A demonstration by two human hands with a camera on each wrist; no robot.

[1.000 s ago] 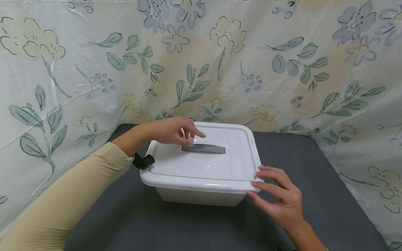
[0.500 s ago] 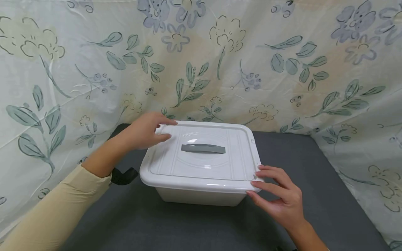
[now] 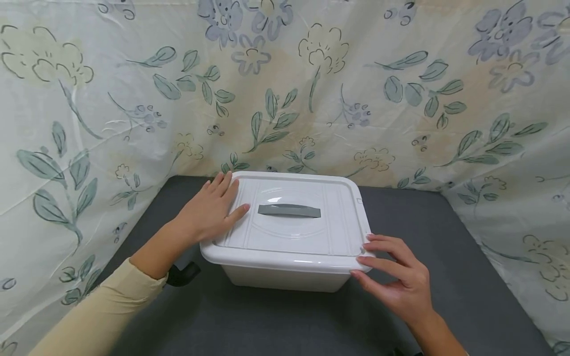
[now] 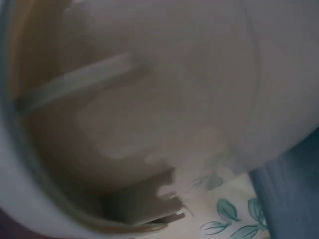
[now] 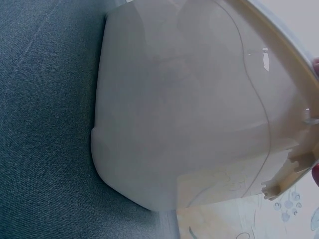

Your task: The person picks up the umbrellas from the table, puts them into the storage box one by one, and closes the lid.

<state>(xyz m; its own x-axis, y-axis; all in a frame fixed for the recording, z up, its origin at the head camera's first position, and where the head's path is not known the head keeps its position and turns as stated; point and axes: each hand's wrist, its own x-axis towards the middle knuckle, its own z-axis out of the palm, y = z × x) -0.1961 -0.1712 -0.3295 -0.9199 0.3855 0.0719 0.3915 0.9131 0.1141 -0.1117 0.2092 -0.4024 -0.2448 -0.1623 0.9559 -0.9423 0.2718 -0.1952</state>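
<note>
A white plastic storage box (image 3: 285, 279) stands with its white lid (image 3: 307, 240) on top and a grey handle (image 3: 289, 211) across the lid's middle. My left hand (image 3: 211, 207) lies over the lid's left edge, fingers straight and thumb pointing toward the handle. At the front right corner, my right hand (image 3: 398, 277) holds the lid's rim between thumb and bent fingers. From below, the left wrist view shows the box wall (image 4: 199, 89), blurred; no fingers appear there. Fingertips (image 5: 316, 174) show at the right wrist view's edge, beside the box wall (image 5: 174, 99).
Dark grey cloth (image 3: 267, 326) covers the tabletop under the box. Behind and at both sides hangs a floral curtain (image 3: 285, 99), close to the box's back. A black wrist mount (image 3: 182, 274) sits beneath the left wrist.
My left hand has moved from above the handle leftward to the lid's left edge, where its fingers now lie spread. My right hand and the box stay in place.
</note>
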